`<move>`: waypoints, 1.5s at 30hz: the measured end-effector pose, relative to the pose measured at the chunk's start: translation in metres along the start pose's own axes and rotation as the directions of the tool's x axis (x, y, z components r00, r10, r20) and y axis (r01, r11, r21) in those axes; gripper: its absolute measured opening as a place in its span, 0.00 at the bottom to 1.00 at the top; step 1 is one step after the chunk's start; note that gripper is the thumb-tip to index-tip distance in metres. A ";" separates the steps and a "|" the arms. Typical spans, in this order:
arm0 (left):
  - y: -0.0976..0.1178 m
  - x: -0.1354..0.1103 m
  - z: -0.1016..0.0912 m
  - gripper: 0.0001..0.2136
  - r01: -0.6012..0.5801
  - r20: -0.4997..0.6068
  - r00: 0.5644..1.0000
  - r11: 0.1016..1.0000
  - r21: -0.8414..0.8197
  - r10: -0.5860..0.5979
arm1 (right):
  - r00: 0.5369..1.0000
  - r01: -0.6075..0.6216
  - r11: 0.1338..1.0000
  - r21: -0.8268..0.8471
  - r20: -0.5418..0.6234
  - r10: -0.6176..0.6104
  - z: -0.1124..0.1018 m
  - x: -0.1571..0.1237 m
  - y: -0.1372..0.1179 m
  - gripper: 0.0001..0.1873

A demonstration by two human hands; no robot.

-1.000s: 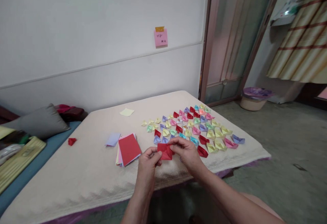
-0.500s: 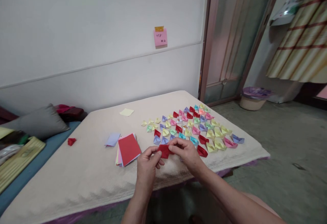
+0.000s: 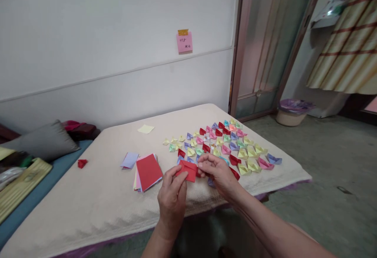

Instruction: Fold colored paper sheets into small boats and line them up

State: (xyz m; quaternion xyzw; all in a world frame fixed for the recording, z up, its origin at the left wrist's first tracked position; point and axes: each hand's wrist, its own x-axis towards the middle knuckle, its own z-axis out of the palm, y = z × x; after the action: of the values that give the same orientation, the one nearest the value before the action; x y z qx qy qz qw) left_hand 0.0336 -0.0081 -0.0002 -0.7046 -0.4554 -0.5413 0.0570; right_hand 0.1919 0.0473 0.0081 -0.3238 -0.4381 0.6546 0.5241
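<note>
A partly folded piece of red paper (image 3: 189, 171), with creases and a flap along its top, is held up above the near edge of the table. My left hand (image 3: 173, 191) pinches its left side between thumb and fingers. The fingertips of my right hand (image 3: 217, 173) are closed at its right edge, where a darker red fold shows. Just behind the hands stand many small folded paper boats (image 3: 243, 154) in several colours, some hidden by my right hand. To the left lies a stack of paper sheets (image 3: 149, 171) with red on top.
A small pile of lilac sheets (image 3: 129, 160), a pale yellow sheet (image 3: 146, 129) and a crumpled red paper piece (image 3: 82, 163) lie on the cloth-covered table (image 3: 97, 199). A grey cushion (image 3: 50, 142) is at left. A lined bin (image 3: 291, 117) stands on the floor at right.
The red paper has turned so that a broader, brighter face with a flap shows. Both hands stay close together, with the right hand raised slightly.
</note>
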 end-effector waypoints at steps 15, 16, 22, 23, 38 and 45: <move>-0.001 -0.007 0.001 0.21 -0.120 0.118 0.986 0.992 -0.024 0.122 | 0.998 -0.004 0.999 -0.040 0.057 0.007 -0.002 -0.001 -0.002 0.10; 0.002 -0.006 0.001 0.20 -0.050 0.126 0.990 0.996 -0.073 0.059 | 0.998 0.015 0.999 -0.045 0.056 -0.013 -0.003 0.000 -0.001 0.10; 0.009 0.003 0.003 0.21 0.622 0.226 0.779 0.673 -0.400 -0.586 | 0.993 0.082 0.991 -0.109 0.091 -0.072 -0.005 0.001 0.001 0.13; 0.007 0.004 0.004 0.21 0.672 0.258 0.731 0.600 -0.434 -0.632 | 0.993 0.082 0.990 -0.118 0.097 -0.071 -0.005 0.001 0.001 0.14; -0.010 -0.002 0.012 0.07 0.636 0.229 0.731 0.518 -0.572 -0.643 | 0.997 0.041 0.988 -0.148 0.067 -0.032 -0.001 0.000 0.003 0.09; -0.005 -0.005 0.014 0.04 0.626 0.217 0.728 0.503 -0.596 -0.650 | 0.993 0.109 0.974 -0.198 0.061 -0.098 -0.001 0.000 0.006 0.08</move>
State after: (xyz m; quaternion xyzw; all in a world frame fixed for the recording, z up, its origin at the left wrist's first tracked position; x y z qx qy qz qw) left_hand 0.0394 0.0002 -0.0117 -0.4525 -0.4710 -0.6556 -0.3788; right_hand 0.1905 0.0475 0.0016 -0.3350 -0.5314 0.5869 0.5108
